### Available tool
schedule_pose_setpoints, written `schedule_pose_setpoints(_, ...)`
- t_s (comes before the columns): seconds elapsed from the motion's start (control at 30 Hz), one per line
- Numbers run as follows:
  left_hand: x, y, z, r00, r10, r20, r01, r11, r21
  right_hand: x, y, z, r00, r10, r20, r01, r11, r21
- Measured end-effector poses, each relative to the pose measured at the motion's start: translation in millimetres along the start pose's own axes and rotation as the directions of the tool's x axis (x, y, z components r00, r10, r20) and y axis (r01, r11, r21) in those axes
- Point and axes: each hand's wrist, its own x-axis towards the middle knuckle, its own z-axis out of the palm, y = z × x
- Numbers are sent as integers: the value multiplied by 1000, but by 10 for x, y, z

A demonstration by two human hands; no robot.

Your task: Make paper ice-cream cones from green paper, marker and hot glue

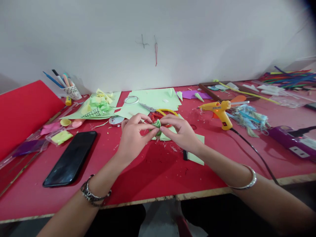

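Between the fingertips of both hands is a small rolled piece of green paper (157, 123), held above the red table. My left hand (135, 135) pinches it from the left, thumb and forefinger together. From the right, my right hand (179, 131) pinches the same piece. Part of the paper is covered by the fingers. Just behind the hands lie scissors (168, 112) with yellow and red handles, partly hidden. Cut pieces of light green paper (198, 157) rest under and beside my right hand.
A yellow glue gun (219, 110) stands at right, its cord trailing to the table's front edge. A black phone (71, 158) lies at left. Green sheets (148, 95), small paper cones (198, 97), a pen cup (73, 92) and a purple power strip (291, 141) surround the work area.
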Motion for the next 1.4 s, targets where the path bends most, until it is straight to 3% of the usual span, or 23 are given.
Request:
schedule_pose_setpoints(0.23,4,-25,10,1000,-2,8,3,999,-36,4,9,3,1000,22,-22,-22,1000,6)
schedule_pose_setpoints(0.53,11,0,-2,995,-96,42,99,992,-72,0,17,8,1000,17,-16,-18,1000,-8)
schedule_pose_setpoints(1.03,16,4,-9,999,-7,50,6,1000,23,-1,-38,16,997,55,-56,-57,998,-28)
schedule_pose_setpoints(1.23,-5,38,-19,998,60,20,-62,986,157,-6,-45,18,999,3,-49,-8,996,-85)
schedule_pose_setpoints(1.4,-2,53,-25,998,9,55,-13,997,70,-9,-34,18,999,-25,-30,21,994,-104)
